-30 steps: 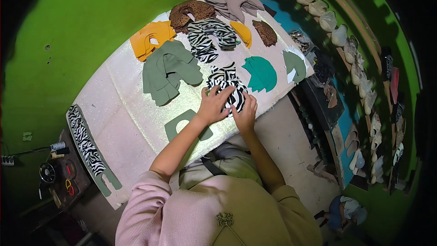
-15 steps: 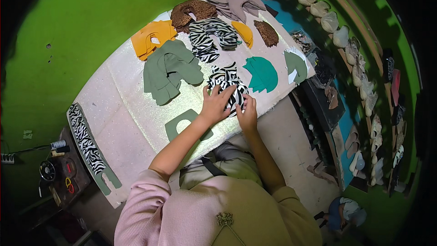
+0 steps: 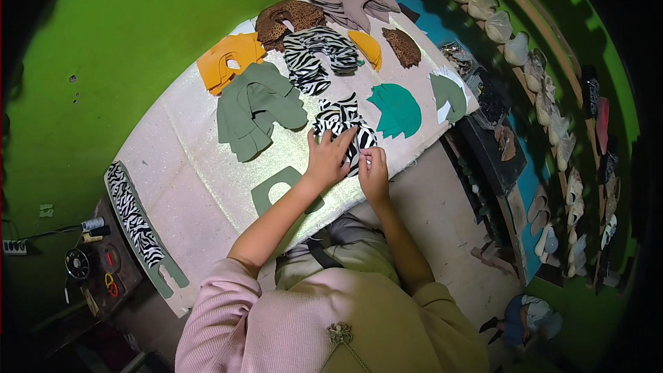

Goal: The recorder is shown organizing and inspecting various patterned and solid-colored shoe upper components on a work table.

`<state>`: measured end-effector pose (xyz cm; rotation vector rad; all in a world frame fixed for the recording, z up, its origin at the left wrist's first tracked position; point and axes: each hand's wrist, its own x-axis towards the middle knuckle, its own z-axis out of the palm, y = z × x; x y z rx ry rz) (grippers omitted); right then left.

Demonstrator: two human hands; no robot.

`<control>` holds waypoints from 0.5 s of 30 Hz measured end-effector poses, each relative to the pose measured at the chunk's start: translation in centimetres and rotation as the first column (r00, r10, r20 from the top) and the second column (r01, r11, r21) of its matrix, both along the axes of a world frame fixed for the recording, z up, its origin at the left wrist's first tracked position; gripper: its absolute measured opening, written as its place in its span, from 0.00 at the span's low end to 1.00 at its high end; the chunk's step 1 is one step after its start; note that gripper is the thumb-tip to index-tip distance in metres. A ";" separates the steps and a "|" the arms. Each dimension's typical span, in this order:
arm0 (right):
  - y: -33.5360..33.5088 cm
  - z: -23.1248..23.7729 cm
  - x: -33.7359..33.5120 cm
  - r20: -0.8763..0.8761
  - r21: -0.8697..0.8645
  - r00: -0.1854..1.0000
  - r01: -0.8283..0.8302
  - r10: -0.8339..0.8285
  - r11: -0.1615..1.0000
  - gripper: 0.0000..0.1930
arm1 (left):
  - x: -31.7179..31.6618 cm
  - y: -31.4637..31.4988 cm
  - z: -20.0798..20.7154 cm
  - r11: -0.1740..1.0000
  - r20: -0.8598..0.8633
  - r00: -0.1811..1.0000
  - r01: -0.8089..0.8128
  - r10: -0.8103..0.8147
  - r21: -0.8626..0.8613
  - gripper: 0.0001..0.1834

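Zebra-print cut pieces (image 3: pixel 336 112) lie overlapping near the table's front edge, partly covered by my hands. My left hand (image 3: pixel 327 159) rests on them with its fingers spread, pressing from above. At their right edge my right hand (image 3: pixel 373 174) has its thumb and fingers closed in a pinch on a zebra-print piece; the exact grip is small in view. A grey-green U-shaped piece (image 3: pixel 262 197) lies flat under my left forearm. Just right of the hands sits a fanned stack of teal pieces (image 3: pixel 397 109).
Stacks of zebra-print (image 3: pixel 321 55), grey-green (image 3: pixel 252 114), orange (image 3: pixel 217 62), brown spotted (image 3: pixel 286 17) and mauve pieces (image 3: pixel 349 0) cover the table's far part. Shoe forms line a rack (image 3: pixel 552 117) on the right. A person (image 3: pixel 523 321) is at lower right.
My right hand's fingers have drawn together into a pinch at the edge of the zebra-print piece. The left hand stays in place; the view has shifted slightly.
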<state>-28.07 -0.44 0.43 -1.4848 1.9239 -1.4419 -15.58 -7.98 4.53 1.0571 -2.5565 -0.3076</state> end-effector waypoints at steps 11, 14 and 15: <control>0.6 -0.2 0.4 -0.022 -0.029 0.998 -0.051 0.050 0.998 0.04 | 0.0 -0.2 -0.2 1.000 0.017 1.000 -0.002 0.002 -0.004 0.45; 0.8 -0.8 0.5 0.009 -0.072 0.996 -0.085 0.086 0.994 0.04 | -0.1 -0.3 0.1 0.998 0.059 0.998 0.003 -0.006 0.056 0.45; 1.0 -0.9 0.7 0.026 -0.092 0.994 -0.100 0.103 0.991 0.04 | 0.1 -0.5 0.2 0.997 0.051 0.999 0.010 -0.015 0.081 0.47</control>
